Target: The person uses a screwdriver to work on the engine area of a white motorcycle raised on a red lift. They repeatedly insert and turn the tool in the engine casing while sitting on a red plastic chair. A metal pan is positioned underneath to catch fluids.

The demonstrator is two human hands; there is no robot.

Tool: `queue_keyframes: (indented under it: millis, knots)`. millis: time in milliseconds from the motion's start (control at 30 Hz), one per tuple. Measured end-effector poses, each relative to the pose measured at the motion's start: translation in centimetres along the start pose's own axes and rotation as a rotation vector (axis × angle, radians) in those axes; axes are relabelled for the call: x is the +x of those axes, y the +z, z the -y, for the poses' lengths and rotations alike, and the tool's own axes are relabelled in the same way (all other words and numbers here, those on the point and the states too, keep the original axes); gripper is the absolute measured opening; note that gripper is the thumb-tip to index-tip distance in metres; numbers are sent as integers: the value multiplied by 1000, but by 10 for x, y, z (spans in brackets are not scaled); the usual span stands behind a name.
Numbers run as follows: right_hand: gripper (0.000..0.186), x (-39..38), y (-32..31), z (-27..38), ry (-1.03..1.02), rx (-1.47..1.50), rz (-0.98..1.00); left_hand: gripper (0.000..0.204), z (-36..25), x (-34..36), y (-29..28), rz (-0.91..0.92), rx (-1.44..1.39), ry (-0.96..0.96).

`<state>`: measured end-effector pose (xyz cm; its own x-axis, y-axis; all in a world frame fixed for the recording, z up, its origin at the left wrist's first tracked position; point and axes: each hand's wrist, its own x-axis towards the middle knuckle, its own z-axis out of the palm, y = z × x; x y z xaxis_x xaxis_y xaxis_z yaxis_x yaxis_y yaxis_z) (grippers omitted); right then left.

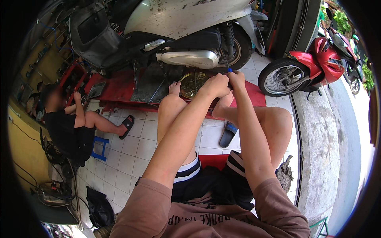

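My right hand (237,80) is closed around a blue-handled screwdriver (229,70), its thin shaft pointing up toward the rear of a silver scooter (170,20). Right beside it, my left hand (216,85) is curled closed and touches the right hand. Whatever the left fingers grip is hidden. Both hands are in front of the scooter's rear wheel (239,47) and the silver engine cover (190,58). Under the cover sits a round gold-coloured pan (185,90), partly behind my left wrist.
The scooter stands on a red platform (254,94), where a metal rod tool (157,92) lies. My bare feet rest on its edge. A slipper (228,135) lies on the tiles. Another person (65,127) sits at left by a blue stool (100,148). A red motorbike (321,65) stands at right.
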<state>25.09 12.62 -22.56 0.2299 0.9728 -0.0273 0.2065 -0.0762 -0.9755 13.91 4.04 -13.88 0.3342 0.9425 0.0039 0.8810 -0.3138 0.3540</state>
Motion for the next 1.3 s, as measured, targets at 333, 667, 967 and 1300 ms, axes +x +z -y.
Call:
queue_keyframes:
  millis: [333,667,967,1300]
  knots:
    - [44,-15,-4,15,5,-58,-81,30,2,-1,4,-25,-23,14]
    - [32,-8,12,5,65,349,104,24,11,14,31,124,-945,-484]
    - [23,-13,12,5,289,721,306,41,19,19,59,-99,-1202,-593]
    - [30,-16,3,3,508,995,698,42,2,26,66,-278,-1383,-768]
